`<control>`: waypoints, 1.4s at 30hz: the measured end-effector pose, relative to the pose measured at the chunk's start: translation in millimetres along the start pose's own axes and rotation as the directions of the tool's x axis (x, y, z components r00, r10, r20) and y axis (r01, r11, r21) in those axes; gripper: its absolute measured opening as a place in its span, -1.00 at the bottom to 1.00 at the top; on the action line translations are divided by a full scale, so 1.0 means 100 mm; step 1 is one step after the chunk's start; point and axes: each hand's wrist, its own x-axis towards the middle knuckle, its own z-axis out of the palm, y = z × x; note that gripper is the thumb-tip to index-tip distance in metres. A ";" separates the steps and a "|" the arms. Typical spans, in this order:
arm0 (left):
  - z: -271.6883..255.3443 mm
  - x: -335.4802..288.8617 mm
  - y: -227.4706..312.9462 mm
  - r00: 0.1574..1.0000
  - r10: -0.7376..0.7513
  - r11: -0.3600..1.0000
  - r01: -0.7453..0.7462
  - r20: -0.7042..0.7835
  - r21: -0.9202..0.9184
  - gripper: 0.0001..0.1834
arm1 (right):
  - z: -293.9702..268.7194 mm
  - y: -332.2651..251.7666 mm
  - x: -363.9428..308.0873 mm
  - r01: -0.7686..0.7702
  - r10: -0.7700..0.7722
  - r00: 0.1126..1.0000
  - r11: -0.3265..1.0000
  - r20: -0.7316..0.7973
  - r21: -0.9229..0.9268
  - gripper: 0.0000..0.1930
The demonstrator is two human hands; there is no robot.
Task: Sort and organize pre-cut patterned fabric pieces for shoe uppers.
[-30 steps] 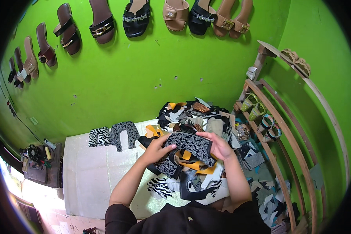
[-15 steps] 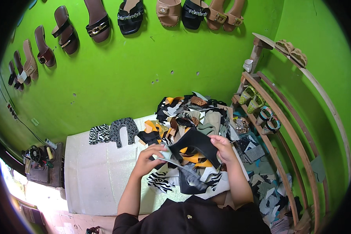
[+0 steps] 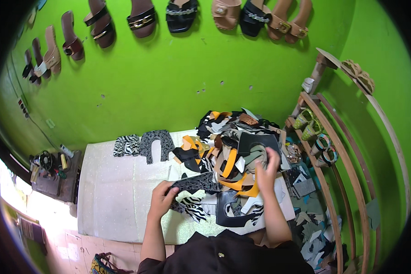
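Observation:
Over the near side of the table, my left hand (image 3: 162, 199) is closed on the end of a grey-and-black patterned material piece (image 3: 195, 183). That piece stretches rightward to the scrap pile. My right hand (image 3: 266, 170) is above the pile's right part, thumb and fingers apart, holding nothing I can see. Just beyond it, a black cut piece (image 3: 246, 142) rests on the heap beside olive-green scraps (image 3: 255, 156). Yellow-orange scraps (image 3: 235, 182) lie between my hands. Nearer to me are another black cut piece with a curved opening (image 3: 224, 221) and a zebra-print piece (image 3: 194, 210).
On the pale table (image 3: 109, 196), a patterned arch-shaped piece (image 3: 156, 142) and a zebra-print piece (image 3: 126, 145) lie at the back. A wooden rack (image 3: 335, 150) with sandals stands right. A sewing machine (image 3: 45, 166) is at left. Sandals (image 3: 141, 20) hang on the green wall.
My right hand has let go of the black cut piece, which now lies on the pile. The piece in my left hand has moved away from it and shows its patterned side. The view has shifted.

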 end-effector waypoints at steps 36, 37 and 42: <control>-1.71 0.29 -1.42 0.925 -0.329 0.939 0.298 -0.189 -0.174 -0.57 | 2.90 -0.97 -1.19 -0.552 0.191 0.639 0.789 0.745 0.270 -0.84; -1.71 0.37 -1.46 0.926 -0.330 0.938 0.299 -0.184 -0.174 -0.57 | 2.98 -0.95 -1.16 -0.554 0.196 0.639 0.788 0.743 0.268 -0.84; -1.65 0.98 -1.85 0.964 -0.145 0.961 0.191 -0.224 0.200 -0.14 | 3.46 -0.82 -0.81 -0.557 0.285 0.747 0.761 0.600 0.332 -0.76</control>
